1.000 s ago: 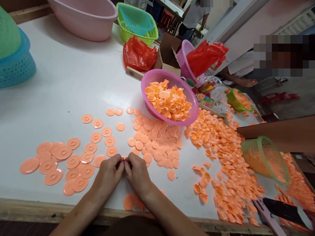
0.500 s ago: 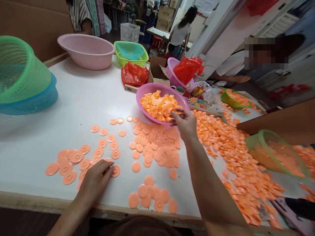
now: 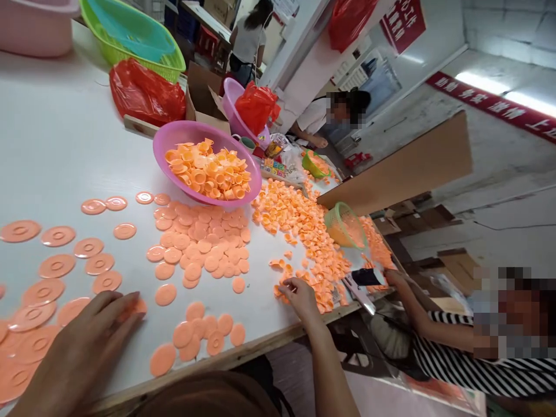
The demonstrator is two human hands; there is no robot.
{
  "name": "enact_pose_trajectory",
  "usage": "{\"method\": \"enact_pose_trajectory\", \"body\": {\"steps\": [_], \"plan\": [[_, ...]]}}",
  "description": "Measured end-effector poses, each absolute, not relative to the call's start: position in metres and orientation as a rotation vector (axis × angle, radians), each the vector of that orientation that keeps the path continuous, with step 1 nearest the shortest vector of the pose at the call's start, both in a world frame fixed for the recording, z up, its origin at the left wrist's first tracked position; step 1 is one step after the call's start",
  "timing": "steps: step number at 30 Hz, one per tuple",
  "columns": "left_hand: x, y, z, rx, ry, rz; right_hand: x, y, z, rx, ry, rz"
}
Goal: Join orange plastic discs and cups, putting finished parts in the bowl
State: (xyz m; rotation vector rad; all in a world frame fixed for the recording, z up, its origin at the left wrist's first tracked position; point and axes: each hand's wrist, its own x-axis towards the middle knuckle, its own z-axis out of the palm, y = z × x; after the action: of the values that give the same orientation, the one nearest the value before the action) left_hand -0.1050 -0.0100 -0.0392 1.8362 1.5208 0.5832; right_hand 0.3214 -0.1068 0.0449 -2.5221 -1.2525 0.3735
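While the bare left hand sits low over the white tabletop, its fingertips are at a flat, round, orange plastic disc, and the hand hides part of that disc. The fingers are bent and kind of bunched together, but we honestly can't tell if they've got a grip on it or are just touching.

Over on the other side, the bare right hand reaches to a few small, glossy orange plastic cups lying loose beside a big heap of orange cups. Thumb and forefinger are close together at one of the pieces; whether they've closed on it, we can't make out.

Between the hands we've got a dense patch of smooth orange discs, with a smaller cluster of orange discs nearer the table edge. Behind the patch there's a round pinkish-purple plastic bowl full of cups.

Our guess is the step in hand is picking up, one piece per hand. For us, the next move calls for a light pinch that frees a single cup from its neighbours, and a fingertip under the disc's rim, since it lies so flat.
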Motion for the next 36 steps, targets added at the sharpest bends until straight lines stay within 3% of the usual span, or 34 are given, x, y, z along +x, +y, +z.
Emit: {"method": "enact_pose_trajectory", "body": {"steps": [4,9,12,22,36], "plan": [[-0.109,-0.012,-0.029,1.857,1.453,0.526,0.288,-0.078,0.043,-2.449,-1.312,0.465],[-0.103,-0.012,-0.018,1.797,1.499,0.47,0.175,-0.019,0.037,-1.969,-1.315,1.142],[-0.099,-0.011,-0.016,1.761,1.484,0.463,0.101,0.002,0.02,-1.747,-1.448,1.377],[-0.112,-0.001,-0.002,1.568,1.342,0.537,0.054,0.004,0.008,-1.739,-1.906,1.034],[-0.094,-0.014,-0.014,1.452,1.563,0.671,0.044,-0.005,0.0,-1.788,-2.041,0.867]]}}
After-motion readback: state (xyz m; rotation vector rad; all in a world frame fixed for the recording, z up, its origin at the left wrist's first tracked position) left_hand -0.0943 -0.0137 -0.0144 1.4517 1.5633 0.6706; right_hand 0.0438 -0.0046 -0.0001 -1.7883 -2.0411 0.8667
